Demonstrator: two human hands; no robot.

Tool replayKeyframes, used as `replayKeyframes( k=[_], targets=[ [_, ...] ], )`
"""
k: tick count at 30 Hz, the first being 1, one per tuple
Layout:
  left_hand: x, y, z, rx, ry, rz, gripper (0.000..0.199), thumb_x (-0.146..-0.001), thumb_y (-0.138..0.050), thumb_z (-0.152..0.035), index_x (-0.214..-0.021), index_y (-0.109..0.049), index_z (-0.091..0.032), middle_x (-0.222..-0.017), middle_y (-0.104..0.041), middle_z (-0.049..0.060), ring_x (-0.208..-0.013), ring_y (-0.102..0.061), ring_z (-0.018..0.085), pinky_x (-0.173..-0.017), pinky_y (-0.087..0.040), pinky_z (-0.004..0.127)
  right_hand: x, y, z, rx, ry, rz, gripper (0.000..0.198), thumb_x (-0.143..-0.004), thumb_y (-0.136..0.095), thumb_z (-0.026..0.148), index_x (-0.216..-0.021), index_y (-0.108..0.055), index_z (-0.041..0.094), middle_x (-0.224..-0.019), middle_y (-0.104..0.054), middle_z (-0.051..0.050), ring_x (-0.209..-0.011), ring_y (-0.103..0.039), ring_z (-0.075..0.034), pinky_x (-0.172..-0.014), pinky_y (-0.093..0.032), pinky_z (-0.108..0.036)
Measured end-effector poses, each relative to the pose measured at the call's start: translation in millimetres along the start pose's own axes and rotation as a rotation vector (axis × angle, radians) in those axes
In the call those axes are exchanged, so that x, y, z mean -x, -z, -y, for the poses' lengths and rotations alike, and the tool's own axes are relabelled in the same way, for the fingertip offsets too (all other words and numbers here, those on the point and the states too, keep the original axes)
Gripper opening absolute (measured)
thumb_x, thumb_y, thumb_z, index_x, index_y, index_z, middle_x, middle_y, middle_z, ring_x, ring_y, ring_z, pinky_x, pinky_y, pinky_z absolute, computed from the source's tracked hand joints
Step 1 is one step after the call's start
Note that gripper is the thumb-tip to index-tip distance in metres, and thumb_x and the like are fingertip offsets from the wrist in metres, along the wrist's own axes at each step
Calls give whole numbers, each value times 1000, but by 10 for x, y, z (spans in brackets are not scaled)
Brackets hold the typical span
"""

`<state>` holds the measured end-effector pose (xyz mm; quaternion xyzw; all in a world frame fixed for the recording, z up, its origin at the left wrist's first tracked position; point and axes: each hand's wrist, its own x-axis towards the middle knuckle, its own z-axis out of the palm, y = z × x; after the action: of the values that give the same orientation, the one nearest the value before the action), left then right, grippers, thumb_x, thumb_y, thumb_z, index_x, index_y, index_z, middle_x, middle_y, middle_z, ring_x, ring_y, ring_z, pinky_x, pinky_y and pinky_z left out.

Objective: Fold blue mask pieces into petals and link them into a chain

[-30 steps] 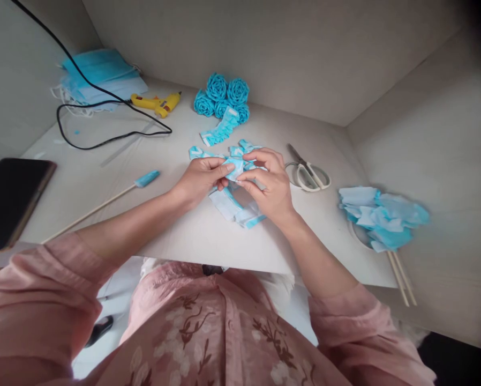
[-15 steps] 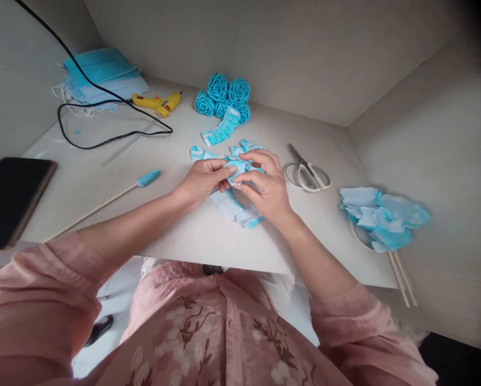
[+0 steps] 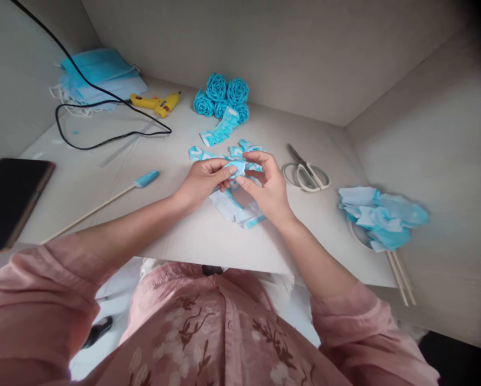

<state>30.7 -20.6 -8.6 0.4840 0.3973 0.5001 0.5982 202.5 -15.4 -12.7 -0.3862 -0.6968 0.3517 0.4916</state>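
A small folded piece of light blue mask fabric point(image 3: 237, 169) is pinched between the thumb and fingers of my left hand point(image 3: 204, 179). My right hand point(image 3: 269, 182) curves around the right side of this piece, its fingers spread and its thumb tip by the lower edge. Under and beyond the hands lie pleated blue fabric strips point(image 3: 219, 130); some are partly covered by my fingers. A flatter pale strip point(image 3: 226, 208) lies just below the hands. Behind stand several rolled blue fabric roses point(image 3: 217, 87).
White-handled scissors point(image 3: 309, 174) lie right of my hands. At far right is a bundle of fabric pieces point(image 3: 381, 214) with wooden sticks point(image 3: 401, 279). On the left are a blue-tipped stick point(image 3: 96, 212), a phone point(image 3: 15, 201), a yellow glue gun point(image 3: 160, 104) with black cord and stacked masks point(image 3: 99, 67).
The fingers of my right hand have loosened and shifted slightly away from the fabric piece. My left hand keeps its pinch on it. Other things stay in place.
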Motion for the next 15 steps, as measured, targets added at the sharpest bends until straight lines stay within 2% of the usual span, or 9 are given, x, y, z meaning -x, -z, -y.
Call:
replayKeyframes(
  k=[4, 11, 15],
  targets=[
    [3, -6, -8, -10, 2, -3, 34, -67, -81, -44, -74, -68, -14, -59, -59, -2, -52, -51, 8, -53, -41, 22, -13, 3, -30, -77, -72, 47, 59, -77, -75, 51, -127, -54, 29, -121, -64, -6, -116, -59, -22, -96, -53, -40],
    [11, -3, -10, -19, 8, -1, 30, -69, -79, -42, -72, -68, -14, -60, -59, -1, -54, -51, 8, -54, -41, 23, -16, 11, -70, -43, -62, 65, 55, -81, -70, 53, -126, -58, 25, -109, -64, -7, -102, -60, -20, -92, -54, -39],
    [10, 7, 9, -38, 1, 20, 32, -70, -79, -43, -70, -66, -14, -61, -60, -1, -54, -52, 8, -56, -42, 22, -16, 13, -60, -7, -66, 64, 47, -83, -67, 51, -123, -60, 27, -98, -63, -3, -92, -60, -18, -88, -55, -37]
  ],
)
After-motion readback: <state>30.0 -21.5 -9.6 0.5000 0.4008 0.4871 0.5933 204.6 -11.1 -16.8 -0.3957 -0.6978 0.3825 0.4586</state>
